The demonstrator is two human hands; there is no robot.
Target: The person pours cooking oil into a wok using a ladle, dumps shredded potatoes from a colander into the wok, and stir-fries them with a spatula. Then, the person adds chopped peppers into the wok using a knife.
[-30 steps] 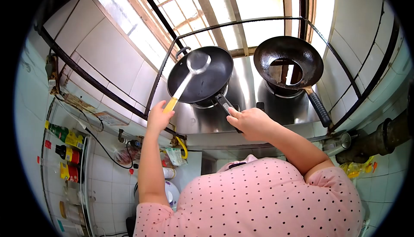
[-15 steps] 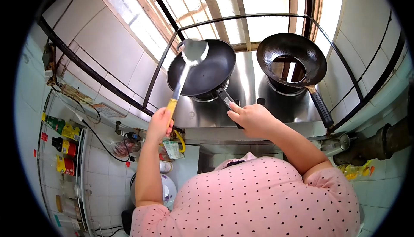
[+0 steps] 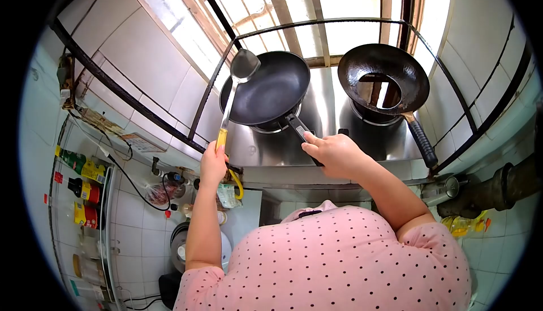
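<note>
My left hand (image 3: pixel 213 165) is closed round the yellow handle of a metal spatula (image 3: pixel 228 107). The spatula's blade points up and away from me, over the far left rim of a black frying pan (image 3: pixel 274 93). Whether the blade touches the rim, I cannot tell. No food shows inside the pan, which sits slightly tilted on the left burner. With its fingers on the pan's black handle (image 3: pixel 297 125), my right hand (image 3: pixel 337 152) grips it near the end.
A dark wok (image 3: pixel 416 76) holding some dark, shiny liquid stands on the right burner of the steel stove (image 3: pixel 322 113). Black metal rails (image 3: pixel 317 23) run round the stove. Bottles (image 3: pixel 90 192) line a rack at left; a thick pipe (image 3: pixel 492 189) is at right.
The spatula's blade has shifted left, towards the pan's rim, and turned, with its handle now more upright. My right hand stays on the pan handle, and the pan has hardly moved.
</note>
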